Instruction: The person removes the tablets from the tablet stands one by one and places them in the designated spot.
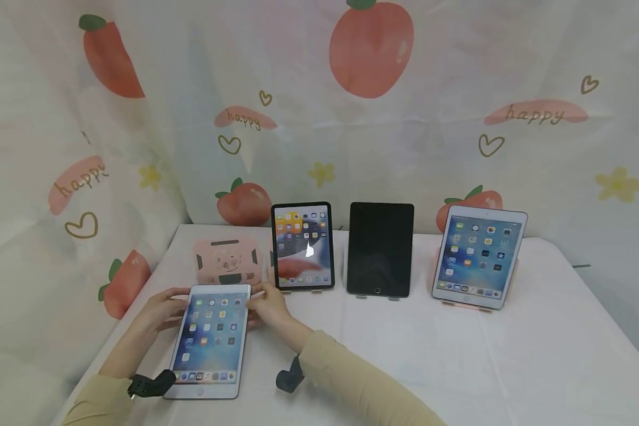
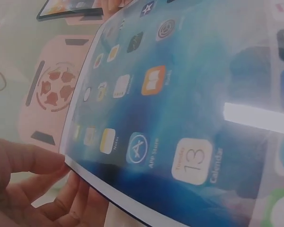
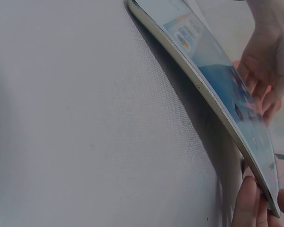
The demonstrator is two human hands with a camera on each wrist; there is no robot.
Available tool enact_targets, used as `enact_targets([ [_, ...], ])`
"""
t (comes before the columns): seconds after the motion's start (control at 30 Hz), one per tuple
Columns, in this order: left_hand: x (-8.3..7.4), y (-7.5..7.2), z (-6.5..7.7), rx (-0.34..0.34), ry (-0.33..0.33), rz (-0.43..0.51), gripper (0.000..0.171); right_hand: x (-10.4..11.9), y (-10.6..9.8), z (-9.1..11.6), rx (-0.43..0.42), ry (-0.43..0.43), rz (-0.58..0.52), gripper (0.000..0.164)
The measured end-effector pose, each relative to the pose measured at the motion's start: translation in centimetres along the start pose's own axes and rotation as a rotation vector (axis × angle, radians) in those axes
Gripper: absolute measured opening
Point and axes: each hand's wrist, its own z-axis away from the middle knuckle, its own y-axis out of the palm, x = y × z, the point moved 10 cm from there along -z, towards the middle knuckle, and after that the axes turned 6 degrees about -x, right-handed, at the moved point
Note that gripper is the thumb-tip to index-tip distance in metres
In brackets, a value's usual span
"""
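A white-framed tablet (image 1: 213,337) with a lit screen of app icons is at the front left, held by both hands. My left hand (image 1: 157,313) grips its upper left edge; in the left wrist view the thumb (image 2: 35,158) lies at the rim with the other fingers beneath. At the upper right corner my right hand (image 1: 273,309) pinches it, fingers (image 3: 248,198) under and thumb at the front. A shadowed gap shows below the tablet's side (image 3: 208,97) in the right wrist view. Just behind it stands a pink stand (image 1: 205,260) with dark slots and a round cut-out.
Along the back of the white-covered table (image 1: 404,361) a black-framed lit tablet (image 1: 303,245), a dark-screened tablet (image 1: 380,251) and another white-framed tablet (image 1: 479,257) lean on stands. A patterned cloth (image 1: 431,160) hangs behind them.
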Motion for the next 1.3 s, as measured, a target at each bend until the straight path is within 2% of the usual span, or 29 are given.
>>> enact_targets([
  [0.3,-0.1,0.6,0.0,0.031,0.012,-0.056,0.046,-0.3,0.1,0.4,0.045,0.017,0.064,0.036],
  [0.5,0.4,0.9,-0.3,0.03,-0.022,-0.117,0.044,-0.5,0.3,0.4,0.068,0.023,0.105,0.04],
  [0.73,0.8,1.2,-0.4,0.022,-0.061,-0.125,0.045,-0.3,0.4,0.6,0.105,0.021,0.111,0.038],
  [0.93,1.0,1.5,-0.5,0.042,-0.083,-0.124,0.046,-0.1,0.6,0.7,0.103,0.0,0.184,0.04],
  [1.1,0.9,1.5,-0.4,0.052,-0.081,-0.124,0.046,0.4,0.9,1.0,0.112,-0.036,0.257,0.043],
  [1.3,0.7,1.6,-0.1,0.055,-0.066,-0.127,0.046,0.3,1.0,1.1,0.104,-0.052,0.274,0.046],
])
